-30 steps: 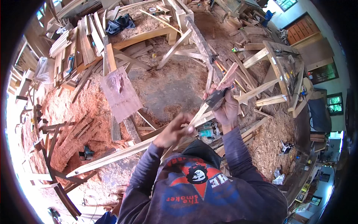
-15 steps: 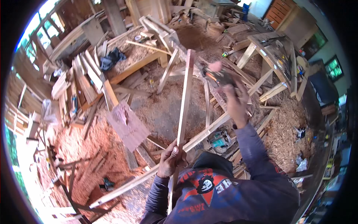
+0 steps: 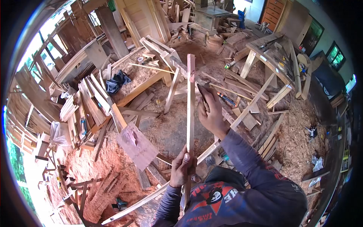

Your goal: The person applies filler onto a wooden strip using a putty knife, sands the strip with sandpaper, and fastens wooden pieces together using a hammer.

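Note:
My left hand [image 3: 182,166] is wrapped round the lower part of a long, light wooden strip [image 3: 190,113], which stands nearly upright in view, its reddish end at the top. Beside the strip's upper part, my right hand [image 3: 212,112] is closed on a dark, narrow tool [image 3: 204,94] that I cannot make out fully; its tip lies just right of the strip. Below both hands, a long pale beam [image 3: 145,199] runs diagonally, partly hidden by my left hand and the strip.
A reddish sheet [image 3: 137,146] lies over boards at left centre. Stacked planks [image 3: 90,104] and a dark cloth [image 3: 118,81] are further left. A wooden trestle [image 3: 270,62] stands at upper right. Wood shavings [image 3: 298,125] cover the floor among scattered offcuts and pliers-like tools [image 3: 228,100].
The strip has swung from slanting to upright in my left hand. My right hand let go of the strip, reached away, and is now back beside it with a dark tool.

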`<state>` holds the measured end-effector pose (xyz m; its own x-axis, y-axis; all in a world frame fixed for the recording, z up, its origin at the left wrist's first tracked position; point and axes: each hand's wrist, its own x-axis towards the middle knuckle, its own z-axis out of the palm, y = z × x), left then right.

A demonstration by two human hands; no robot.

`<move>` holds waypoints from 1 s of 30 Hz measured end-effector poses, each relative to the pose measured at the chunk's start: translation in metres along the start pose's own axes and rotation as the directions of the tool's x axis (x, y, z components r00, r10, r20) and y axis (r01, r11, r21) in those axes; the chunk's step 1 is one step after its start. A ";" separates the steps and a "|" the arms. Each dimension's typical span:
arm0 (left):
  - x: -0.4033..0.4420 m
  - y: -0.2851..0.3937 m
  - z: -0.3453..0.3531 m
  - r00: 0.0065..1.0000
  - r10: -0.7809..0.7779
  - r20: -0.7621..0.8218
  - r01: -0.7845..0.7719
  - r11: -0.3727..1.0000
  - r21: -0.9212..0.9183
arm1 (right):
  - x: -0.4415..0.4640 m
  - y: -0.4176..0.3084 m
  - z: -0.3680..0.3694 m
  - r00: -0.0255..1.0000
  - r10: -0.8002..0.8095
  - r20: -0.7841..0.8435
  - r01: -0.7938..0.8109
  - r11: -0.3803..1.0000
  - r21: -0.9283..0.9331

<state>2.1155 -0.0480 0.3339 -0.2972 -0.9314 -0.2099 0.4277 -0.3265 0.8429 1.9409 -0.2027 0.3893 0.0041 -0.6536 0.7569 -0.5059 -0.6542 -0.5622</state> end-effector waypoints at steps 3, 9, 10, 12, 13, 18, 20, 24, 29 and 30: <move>-0.001 0.002 -0.001 1.000 0.011 -0.007 -0.011 1.000 -0.015 | -0.010 -0.002 0.000 0.999 0.011 0.034 -0.013 0.999 0.043; -0.004 0.013 0.005 0.999 0.011 -0.046 -0.013 0.999 -0.045 | -0.021 -0.005 -0.011 0.994 -0.011 0.110 0.010 1.000 0.009; -0.005 0.014 0.004 0.999 0.013 -0.044 -0.015 0.999 -0.040 | -0.024 -0.001 -0.016 0.988 0.028 0.151 -0.030 0.999 0.014; -0.005 0.010 0.005 0.998 0.027 -0.060 -0.029 0.999 -0.021 | -0.007 0.002 -0.027 0.993 -0.008 0.120 0.003 0.999 0.039; -0.004 0.006 0.005 0.997 0.037 -0.072 -0.038 0.999 -0.006 | 0.001 0.004 -0.030 0.991 0.088 0.098 -0.101 0.987 0.127; -0.001 0.007 0.010 0.997 0.062 -0.045 -0.062 0.998 0.003 | 0.052 -0.007 -0.062 0.990 -0.033 0.134 0.040 0.998 -0.050; -0.002 0.002 0.005 0.994 0.105 -0.012 -0.105 0.994 -0.027 | 0.055 -0.008 -0.064 0.992 0.015 0.128 -0.018 1.000 0.022; -0.001 0.003 0.007 0.993 0.121 -0.017 -0.122 0.991 -0.063 | 0.065 -0.015 -0.075 0.990 -0.011 0.144 0.013 1.000 -0.015; 0.002 0.014 0.019 0.988 0.148 -0.053 -0.149 0.989 -0.011 | 0.079 -0.018 -0.085 0.988 -0.073 0.135 0.089 0.989 -0.116; 0.002 0.015 0.020 0.985 0.148 -0.092 -0.147 0.989 0.016 | 0.082 -0.022 -0.088 0.988 -0.054 0.144 0.074 0.989 -0.131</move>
<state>2.1040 -0.0518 0.3561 -0.1510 -0.9803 -0.1275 0.4534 -0.1833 0.8723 1.8769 -0.2082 0.4931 0.1558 -0.6650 0.7304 -0.6132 -0.6449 -0.4563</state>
